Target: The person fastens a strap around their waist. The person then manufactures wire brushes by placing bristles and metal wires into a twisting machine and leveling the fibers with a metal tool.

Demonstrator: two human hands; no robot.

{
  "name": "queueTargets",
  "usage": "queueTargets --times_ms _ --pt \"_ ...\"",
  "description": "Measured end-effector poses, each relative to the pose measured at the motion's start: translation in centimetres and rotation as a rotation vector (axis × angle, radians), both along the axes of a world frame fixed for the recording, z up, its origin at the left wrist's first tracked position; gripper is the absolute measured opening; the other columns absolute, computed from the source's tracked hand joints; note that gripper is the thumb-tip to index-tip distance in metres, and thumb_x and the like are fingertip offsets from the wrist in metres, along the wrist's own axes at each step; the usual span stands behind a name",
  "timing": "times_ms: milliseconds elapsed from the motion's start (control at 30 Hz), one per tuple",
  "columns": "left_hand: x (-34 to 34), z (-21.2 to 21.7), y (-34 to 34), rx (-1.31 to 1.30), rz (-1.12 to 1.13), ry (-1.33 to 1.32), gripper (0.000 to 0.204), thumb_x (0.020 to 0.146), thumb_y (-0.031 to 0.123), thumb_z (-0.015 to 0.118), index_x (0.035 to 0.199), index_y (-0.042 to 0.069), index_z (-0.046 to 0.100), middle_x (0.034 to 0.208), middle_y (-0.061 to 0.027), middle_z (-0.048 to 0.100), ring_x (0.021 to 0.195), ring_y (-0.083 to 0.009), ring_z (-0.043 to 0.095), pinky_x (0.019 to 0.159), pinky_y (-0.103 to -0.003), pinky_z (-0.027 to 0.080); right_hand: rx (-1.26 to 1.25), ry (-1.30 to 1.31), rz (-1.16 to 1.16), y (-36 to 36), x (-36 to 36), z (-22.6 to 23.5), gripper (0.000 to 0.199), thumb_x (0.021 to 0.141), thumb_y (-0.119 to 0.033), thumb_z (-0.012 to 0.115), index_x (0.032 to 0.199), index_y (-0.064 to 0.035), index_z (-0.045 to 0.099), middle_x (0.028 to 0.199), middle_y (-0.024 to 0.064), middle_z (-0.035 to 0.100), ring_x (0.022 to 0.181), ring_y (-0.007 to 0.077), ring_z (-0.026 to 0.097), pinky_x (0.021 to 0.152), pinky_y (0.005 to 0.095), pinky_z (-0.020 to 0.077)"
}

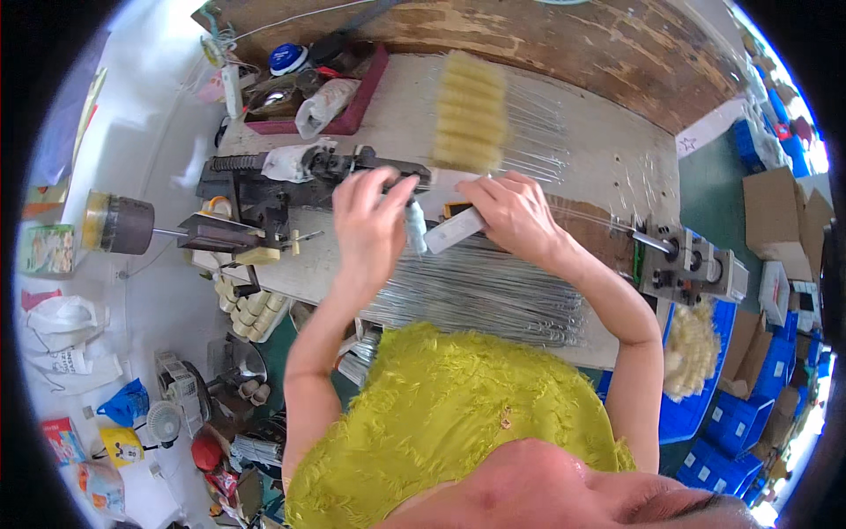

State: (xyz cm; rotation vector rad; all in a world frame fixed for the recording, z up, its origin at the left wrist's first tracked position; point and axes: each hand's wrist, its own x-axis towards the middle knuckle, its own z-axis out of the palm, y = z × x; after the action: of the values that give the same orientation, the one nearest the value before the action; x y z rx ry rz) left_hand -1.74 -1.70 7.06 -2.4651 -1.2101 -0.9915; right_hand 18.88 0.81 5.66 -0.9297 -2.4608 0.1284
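Shows fluffy yellow cylindrical bristle rows (470, 115), apparently finished, beyond long bare silvery metal wires (493, 295), seemingly left to fill; leaves grip of bent-fingered left hand (367, 216) and right hand (513, 210) unclear

Before me is a pale table (401, 97), and a worn brown board (564, 35) stands along its far side. On my left I have a white wall (167, 115), with bags (66, 316) along it and a small fan (164, 421) nearer me. To my right the floor (712, 187) is green, with cardboard boxes (771, 212) and, nearer, blue bins (740, 421). Bright light (from a window or lamp, I can't tell) edges the far right.
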Motion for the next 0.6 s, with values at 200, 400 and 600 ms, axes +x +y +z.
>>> queueTargets --times_ms 200,400,600 --pt "1.8 -6.7 -6.4 -1.706 -0.255 -1.337 0.034 0.093 0.034 0.047 0.09 0.003 0.062 0.076 -0.0049 0.061 0.062 -0.0153 0.054 0.056 -0.027 0.043 -0.184 0.129 0.025 1.5 -2.0 -0.8 0.03 0.065 0.001 0.062 0.093 -0.0052 0.061 0.08 0.0123 0.063 0.072 0.0304 0.061 0.064 0.0372 0.0484" --pt "-3.7 -8.4 -3.2 -1.688 -0.667 -1.954 0.049 0.091 0.047 0.044 0.102 0.001 0.059 0.076 -0.0057 0.062 0.061 -0.0136 0.053 0.057 -0.027 0.044 -0.411 0.136 -0.036 2.0 -1.7 -0.8 0.03 0.065 0.004 0.058 0.094 -0.0024 0.064 0.086 0.0172 0.065 0.078 0.0343 0.062 0.068 0.0376 0.0503" --pt "2.1 -6.9 -1.6 -1.696 -0.307 -1.889 0.028 0.089 0.024 0.054 0.103 0.0 0.054 0.066 -0.0046 0.053 0.053 -0.012 0.047 0.049 -0.027 0.039 -0.43 0.097 -0.032 2.1 -2.1 -0.4 0.03 0.066 0.004 0.057 0.094 -0.0024 0.065 0.085 0.0176 0.064 0.076 0.0338 0.062 0.067 0.0373 0.0503"
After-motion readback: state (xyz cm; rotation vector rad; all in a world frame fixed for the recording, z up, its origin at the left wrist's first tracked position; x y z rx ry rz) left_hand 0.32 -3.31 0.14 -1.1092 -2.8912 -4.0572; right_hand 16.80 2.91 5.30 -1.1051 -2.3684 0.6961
